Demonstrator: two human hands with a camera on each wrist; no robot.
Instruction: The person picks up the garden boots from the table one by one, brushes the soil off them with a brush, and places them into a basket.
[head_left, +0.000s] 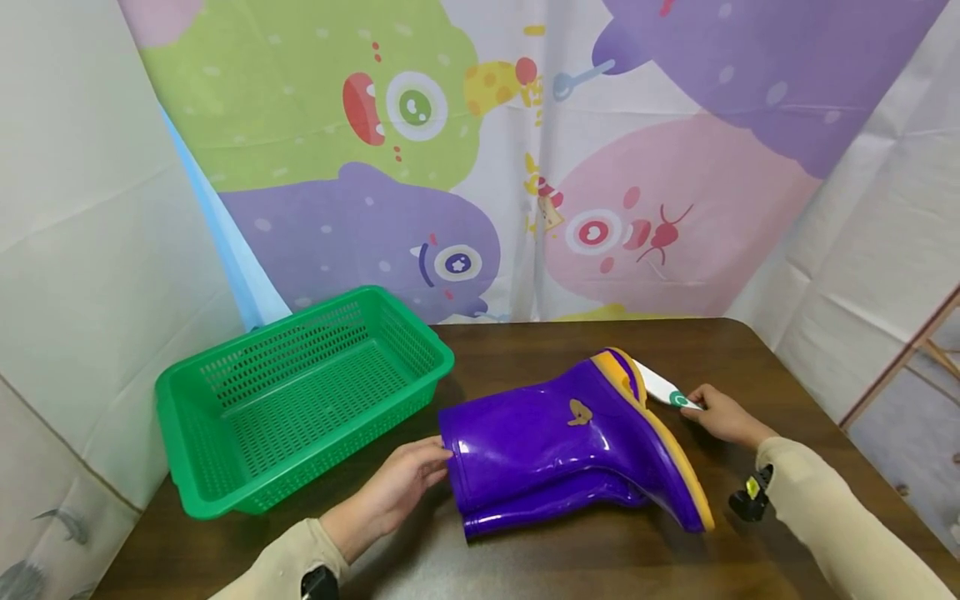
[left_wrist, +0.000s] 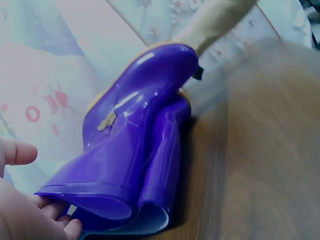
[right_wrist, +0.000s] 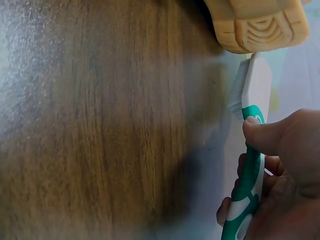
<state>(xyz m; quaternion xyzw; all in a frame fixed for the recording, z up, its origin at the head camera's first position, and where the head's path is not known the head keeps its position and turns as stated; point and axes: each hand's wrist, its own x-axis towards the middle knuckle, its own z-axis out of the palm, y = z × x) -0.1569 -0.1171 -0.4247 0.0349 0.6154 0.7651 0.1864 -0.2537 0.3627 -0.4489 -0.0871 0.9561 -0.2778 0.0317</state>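
two shiny purple boots lie on their sides in the middle of the brown table (head_left: 525,575), a bit nearer its right edge than its left. the top boot (head_left: 517,442) partly covers the lower boot (head_left: 555,500). the top boot has an orange sole turned to the table's right edge, and a small gold mark on its side.

the left hand (head_left: 397,487) is half open at the wide end of the top boot. its fingers (left_wrist: 74,227) bend into the opening and hold the rim, and its thumb sticks out away from the boot.

the right hand (head_left: 723,415) is closed around the green and white handle of a brush (head_left: 660,387), with the thumb pressed on it. the brush is between the boots and the table's right edge. its white end is right by the heel, but i cannot tell if they touch.

a green basket (head_left: 444,360) with lots of little holes sits at the table's far left corner. a cloth (head_left: 315,100) with funny monsters hangs behind the far edge.
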